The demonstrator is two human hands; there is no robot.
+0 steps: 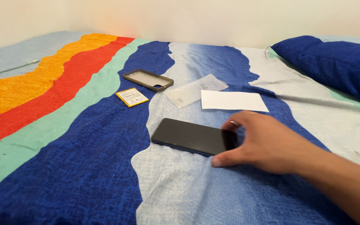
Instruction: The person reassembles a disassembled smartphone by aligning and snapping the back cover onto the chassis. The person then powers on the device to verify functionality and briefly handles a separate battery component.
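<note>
On the soft bed, the right hand spreads wide fingers around the phone; a shallow pinch could let it slip.

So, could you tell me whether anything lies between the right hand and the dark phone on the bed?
Nothing visible does. The right hand is already at the near-right end of the phone, fingers spread around that end. The phone case, yellow packet and white card lie farther back, apart from it.
</note>
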